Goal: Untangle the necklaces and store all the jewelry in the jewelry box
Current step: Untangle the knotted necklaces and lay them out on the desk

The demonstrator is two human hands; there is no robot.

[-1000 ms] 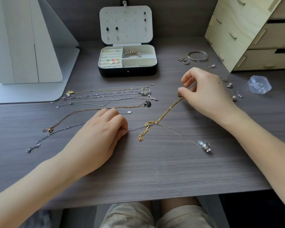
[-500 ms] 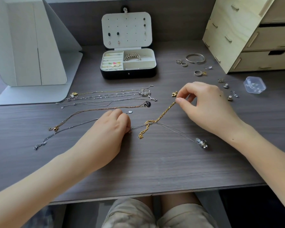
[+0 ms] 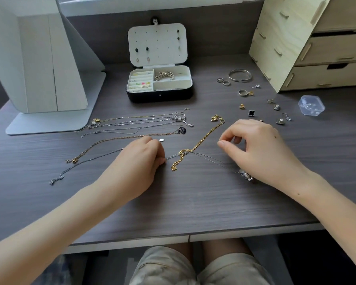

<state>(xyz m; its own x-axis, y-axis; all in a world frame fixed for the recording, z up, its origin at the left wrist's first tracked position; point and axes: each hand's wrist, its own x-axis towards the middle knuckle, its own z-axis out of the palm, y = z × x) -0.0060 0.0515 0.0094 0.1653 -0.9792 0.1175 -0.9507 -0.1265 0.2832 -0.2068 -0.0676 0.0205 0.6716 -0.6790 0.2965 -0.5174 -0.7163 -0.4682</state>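
A gold chain necklace (image 3: 203, 138) lies slantwise on the desk, knotted at its lower part (image 3: 185, 153) with a thin silver necklace (image 3: 212, 161). My left hand (image 3: 136, 161) pinches the silver chain just left of the knot. My right hand (image 3: 259, 149) hovers right of the gold chain with thumb and forefinger curled close together and nothing visible between them. Its heel partly covers the silver necklace's crystal pendant (image 3: 246, 174). The open jewelry box (image 3: 159, 97) stands at the back, with a bracelet and small pieces inside.
Several straightened necklaces (image 3: 136, 122) lie in rows left of centre. Rings, a silver bangle (image 3: 239, 75), loose earrings (image 3: 276, 108) and a clear plastic case (image 3: 311, 105) are scattered at the right. A wooden drawer unit (image 3: 317, 48) stands back right and a white stand (image 3: 39, 68) back left.
My right hand has let go of the gold chain's upper end and moved down toward me. That end now lies on the desk. My left hand has stayed on the silver chain.
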